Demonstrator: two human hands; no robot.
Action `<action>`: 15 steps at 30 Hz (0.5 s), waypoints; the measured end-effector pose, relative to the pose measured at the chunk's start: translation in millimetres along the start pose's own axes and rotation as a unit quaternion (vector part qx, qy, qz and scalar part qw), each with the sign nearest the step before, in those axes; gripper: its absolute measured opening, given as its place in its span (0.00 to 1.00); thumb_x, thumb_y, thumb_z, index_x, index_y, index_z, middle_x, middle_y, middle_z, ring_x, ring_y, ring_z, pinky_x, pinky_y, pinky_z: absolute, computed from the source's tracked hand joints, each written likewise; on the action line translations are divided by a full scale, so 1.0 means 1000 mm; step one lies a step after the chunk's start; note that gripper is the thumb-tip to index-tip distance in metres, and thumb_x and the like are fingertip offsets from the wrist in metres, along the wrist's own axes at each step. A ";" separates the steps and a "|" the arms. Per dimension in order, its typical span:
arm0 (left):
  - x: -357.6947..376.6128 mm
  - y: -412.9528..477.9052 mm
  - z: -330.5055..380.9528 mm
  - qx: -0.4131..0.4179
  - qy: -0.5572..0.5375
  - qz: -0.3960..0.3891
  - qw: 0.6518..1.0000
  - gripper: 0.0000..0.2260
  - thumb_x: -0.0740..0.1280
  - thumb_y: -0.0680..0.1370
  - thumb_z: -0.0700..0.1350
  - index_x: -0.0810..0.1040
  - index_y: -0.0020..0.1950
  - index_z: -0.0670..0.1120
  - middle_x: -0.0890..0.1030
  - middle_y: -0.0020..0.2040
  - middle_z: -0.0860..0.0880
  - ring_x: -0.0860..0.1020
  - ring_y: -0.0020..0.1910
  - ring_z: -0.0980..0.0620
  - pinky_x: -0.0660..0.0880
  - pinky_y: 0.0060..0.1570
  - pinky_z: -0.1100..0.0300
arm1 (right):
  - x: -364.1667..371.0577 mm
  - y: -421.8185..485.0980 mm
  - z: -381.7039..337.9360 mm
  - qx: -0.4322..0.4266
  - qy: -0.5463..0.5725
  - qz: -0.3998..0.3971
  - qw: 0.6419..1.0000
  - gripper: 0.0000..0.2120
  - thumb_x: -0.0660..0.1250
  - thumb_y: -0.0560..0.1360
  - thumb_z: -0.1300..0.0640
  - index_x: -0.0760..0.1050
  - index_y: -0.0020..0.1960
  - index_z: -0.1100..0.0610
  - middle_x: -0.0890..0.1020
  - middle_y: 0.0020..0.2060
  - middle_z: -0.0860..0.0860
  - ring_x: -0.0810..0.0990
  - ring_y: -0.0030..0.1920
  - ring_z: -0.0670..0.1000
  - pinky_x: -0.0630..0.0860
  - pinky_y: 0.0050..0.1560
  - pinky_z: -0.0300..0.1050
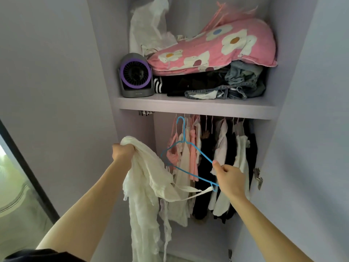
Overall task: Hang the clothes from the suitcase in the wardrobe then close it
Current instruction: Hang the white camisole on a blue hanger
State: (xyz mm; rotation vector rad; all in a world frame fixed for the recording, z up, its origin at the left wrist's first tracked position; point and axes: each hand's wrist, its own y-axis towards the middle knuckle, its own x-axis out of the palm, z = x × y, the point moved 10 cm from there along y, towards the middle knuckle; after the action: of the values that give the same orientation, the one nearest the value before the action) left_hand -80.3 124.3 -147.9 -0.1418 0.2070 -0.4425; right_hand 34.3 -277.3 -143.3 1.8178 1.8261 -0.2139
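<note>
My left hand [122, 151] grips a bunched white crinkled garment [145, 188] that hangs down in front of the open wardrobe. One strap of the garment stretches right to the corner of a blue wire hanger [186, 160]. My right hand [229, 178] holds that hanger by its right end, tilted, with its hook pointing up toward the rail. Behind it, several pink, white and black clothes [217, 167] hang under the shelf [196, 106]. The suitcase is out of view.
On the shelf stand a grey and purple fan [135, 75], a pink flowered pillow [213, 50], folded dark clothes and denim. The wardrobe doors [311, 129] stand open on both sides, with hinges [258, 177] on the right door. A window lies at the lower left.
</note>
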 end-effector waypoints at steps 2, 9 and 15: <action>0.006 0.010 -0.002 -0.001 0.004 -0.006 1.000 0.20 0.62 0.76 0.39 0.71 0.68 0.41 0.78 0.61 0.40 0.79 0.57 0.39 0.76 0.49 0.50 | 0.019 0.001 0.001 0.008 -0.002 -0.001 1.000 0.28 0.65 0.80 0.47 0.59 0.27 0.57 0.62 0.20 0.48 0.60 0.22 0.46 0.63 0.23 0.34; 0.036 0.077 -0.005 0.007 0.022 -0.055 0.998 0.22 0.64 0.76 0.38 0.69 0.70 0.40 0.77 0.60 0.42 0.77 0.56 0.40 0.77 0.53 0.49 | 0.105 0.011 -0.002 0.057 0.011 0.005 0.998 0.27 0.65 0.80 0.50 0.59 0.27 0.57 0.62 0.17 0.46 0.65 0.20 0.45 0.65 0.25 0.34; 0.069 0.153 -0.006 0.025 0.043 -0.118 0.992 0.20 0.65 0.77 0.37 0.67 0.67 0.40 0.75 0.58 0.41 0.75 0.52 0.41 0.77 0.55 0.46 | 0.177 0.038 0.000 0.137 0.050 0.073 0.987 0.29 0.67 0.78 0.48 0.59 0.25 0.55 0.63 0.16 0.45 0.64 0.25 0.50 0.64 0.31 0.46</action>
State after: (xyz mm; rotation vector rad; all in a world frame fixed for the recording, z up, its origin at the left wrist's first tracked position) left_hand 41.7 230.8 -192.7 -0.0980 0.2653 -0.6903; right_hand 82.5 -119.5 -217.9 2.1776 1.7918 -0.3380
